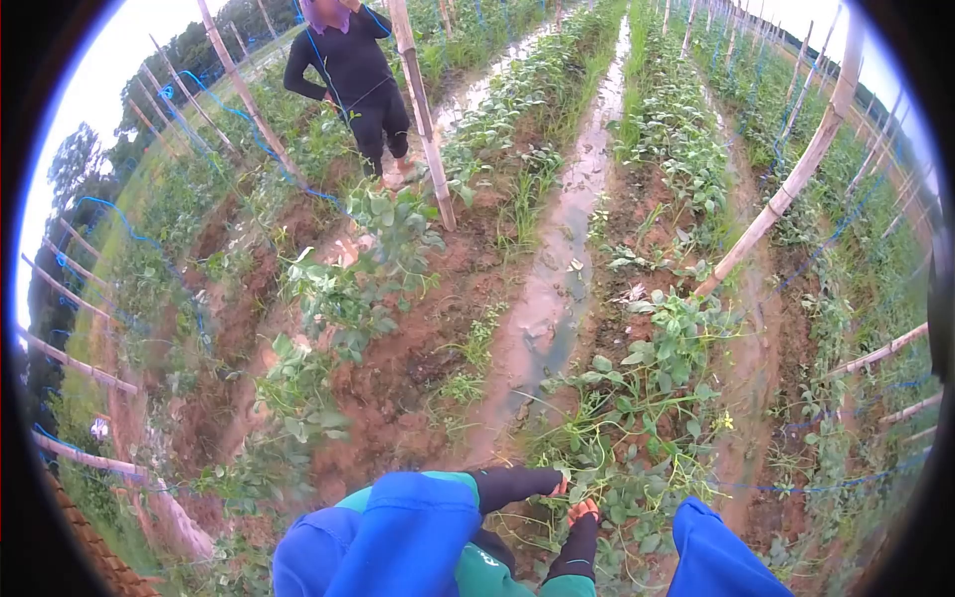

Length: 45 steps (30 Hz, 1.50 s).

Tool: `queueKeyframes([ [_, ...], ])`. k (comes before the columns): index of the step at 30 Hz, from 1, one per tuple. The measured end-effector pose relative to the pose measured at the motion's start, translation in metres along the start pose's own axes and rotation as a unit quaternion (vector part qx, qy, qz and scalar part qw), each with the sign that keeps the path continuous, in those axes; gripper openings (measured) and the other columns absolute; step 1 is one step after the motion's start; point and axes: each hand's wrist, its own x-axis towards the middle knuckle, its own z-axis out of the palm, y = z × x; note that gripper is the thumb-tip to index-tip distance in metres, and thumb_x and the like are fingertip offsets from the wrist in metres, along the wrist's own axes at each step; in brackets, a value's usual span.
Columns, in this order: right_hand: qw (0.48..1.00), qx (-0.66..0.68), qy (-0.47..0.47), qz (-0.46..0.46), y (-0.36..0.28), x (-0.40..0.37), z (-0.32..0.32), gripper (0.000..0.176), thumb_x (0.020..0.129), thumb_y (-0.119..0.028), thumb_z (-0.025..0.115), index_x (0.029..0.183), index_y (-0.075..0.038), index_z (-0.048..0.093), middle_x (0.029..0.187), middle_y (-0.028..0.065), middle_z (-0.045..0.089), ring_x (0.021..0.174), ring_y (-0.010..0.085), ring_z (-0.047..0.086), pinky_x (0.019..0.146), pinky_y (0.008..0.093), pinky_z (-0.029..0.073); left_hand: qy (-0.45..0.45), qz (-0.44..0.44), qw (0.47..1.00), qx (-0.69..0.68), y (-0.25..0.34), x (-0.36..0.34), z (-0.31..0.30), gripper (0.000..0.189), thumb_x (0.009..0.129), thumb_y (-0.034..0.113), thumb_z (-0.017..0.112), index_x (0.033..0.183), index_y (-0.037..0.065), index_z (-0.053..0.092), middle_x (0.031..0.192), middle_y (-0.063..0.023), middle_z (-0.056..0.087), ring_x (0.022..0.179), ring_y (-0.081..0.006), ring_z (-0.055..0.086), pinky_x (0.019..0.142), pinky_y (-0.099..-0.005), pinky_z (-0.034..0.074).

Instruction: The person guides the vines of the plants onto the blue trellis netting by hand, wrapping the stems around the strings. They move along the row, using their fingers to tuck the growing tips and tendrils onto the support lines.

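Observation:
Both dark-sleeved arms reach into a leafy green vine plant [637, 488] at the bottom centre of the head view. My left hand [563, 486] is at the plant's left edge. Only a sliver of it shows past the cuff, and its fingers are hidden. Just below and to the right, my right hand [584, 511] has its fingers curled in among thin stems and leaves. What they hold, if anything, is too small to make out. The two hands are close together. Blue cloth [408, 537] and a green shirt fill the view beside my arms.
A muddy, wet furrow [562, 249] runs ahead between planted rows. Wooden stakes, one leaning at right [786, 194] and one at left [423, 119], rise from the rows with blue twine [249, 124]. A person in dark clothing [353, 75] stands at upper left.

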Motion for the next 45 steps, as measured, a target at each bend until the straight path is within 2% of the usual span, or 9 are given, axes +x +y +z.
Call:
queueKeyframes([
  [3,0.995,-0.075,0.062,0.004,0.004,-0.012,0.004,0.034,0.08,-0.028,0.046,0.11,-0.018,0.036,0.077,0.0046,0.052,0.058,0.015,0.049,0.047,0.0301,0.042,0.046,0.056,0.995,0.068,-0.023,0.008,-0.001,0.03,0.063,0.009,0.053,0.092,0.01,0.05,0.062,-0.0082,0.054,0.055,-0.016,0.051,0.05,-0.0294,0.041],
  [7,0.996,-0.09,-0.014,-0.009,0.027,-0.024,-0.011,0.032,0.076,-0.03,0.05,0.102,-0.015,0.04,0.08,0.0056,0.053,0.063,0.0181,0.051,0.05,0.0336,0.044,0.085,0.12,0.982,0.12,-0.015,0.005,-0.013,0.031,0.062,0.007,0.053,0.093,0.011,0.05,0.064,-0.0083,0.054,0.057,-0.0163,0.052,0.051,-0.0295,0.041],
  [10,0.985,-0.148,-0.026,0.089,0.03,-0.028,-0.018,0.026,0.075,-0.023,0.051,0.098,-0.014,0.042,0.078,0.0071,0.053,0.058,0.0181,0.05,0.045,0.0329,0.043,0.069,0.018,0.989,0.126,0.033,-0.021,-0.029,0.034,0.062,0.002,0.05,0.094,0.014,0.05,0.068,-0.0093,0.051,0.061,-0.0195,0.049,0.054,-0.032,0.039],
  [13,0.985,-0.143,-0.018,0.094,0.033,-0.034,-0.024,0.026,0.075,-0.021,0.051,0.098,-0.013,0.042,0.077,0.0073,0.053,0.057,0.0181,0.05,0.044,0.033,0.043,0.077,0.023,0.992,0.094,0.033,-0.029,-0.032,0.034,0.063,0.003,0.05,0.095,0.014,0.049,0.067,-0.0086,0.05,0.058,-0.0195,0.048,0.054,-0.0319,0.039],
  [15,0.988,-0.131,-0.013,0.085,0.032,-0.034,-0.029,0.026,0.074,-0.02,0.051,0.097,-0.013,0.042,0.077,0.0074,0.053,0.057,0.0181,0.05,0.043,0.033,0.043,0.137,0.129,0.975,0.12,0.017,-0.023,-0.029,0.026,0.063,0.007,0.054,0.088,0.015,0.053,0.055,-0.0047,0.051,0.046,-0.0155,0.048,0.044,-0.0288,0.036],
  [27,0.993,-0.098,-0.03,0.06,0.037,-0.035,-0.037,0.025,0.073,-0.016,0.051,0.096,-0.013,0.043,0.075,0.0078,0.053,0.052,0.0184,0.05,0.035,0.0327,0.04,0.082,0.019,0.99,0.111,-0.013,-0.003,-0.026,0.034,0.062,0.006,0.053,0.094,0.019,0.05,0.064,-0.0066,0.05,0.061,-0.0189,0.048,0.057,-0.0334,0.038],
  [33,0.993,-0.093,-0.017,0.068,0.036,-0.055,-0.023,0.025,0.075,-0.017,0.053,0.096,-0.011,0.041,0.069,0.0057,0.051,0.049,0.0145,0.048,0.032,0.0261,0.038,0.089,-0.007,0.978,0.189,0.038,-0.03,-0.03,0.026,0.067,0.012,0.049,0.092,0.022,0.051,0.064,-0.0045,0.052,0.063,-0.0187,0.05,0.058,-0.0358,0.037],
  [35,0.993,-0.096,-0.024,0.069,0.043,-0.06,-0.027,0.027,0.075,-0.018,0.053,0.098,-0.011,0.04,0.07,0.0057,0.051,0.05,0.0144,0.048,0.033,0.0256,0.038,0.083,-0.087,0.979,0.161,0.052,-0.037,-0.029,0.024,0.069,0.016,0.046,0.092,0.022,0.051,0.065,-0.0047,0.052,0.063,-0.0185,0.05,0.059,-0.0345,0.037],
  [45,0.992,-0.096,0.007,0.082,0.068,-0.075,-0.055,0.026,0.076,-0.018,0.05,0.1,-0.011,0.043,0.073,0.0066,0.053,0.054,0.0157,0.051,0.036,0.0282,0.04,0.09,-0.038,0.971,0.221,0.052,-0.034,-0.016,0.019,0.072,0.018,0.046,0.089,0.021,0.053,0.061,-0.0033,0.051,0.06,-0.0168,0.05,0.057,-0.0316,0.037],
])
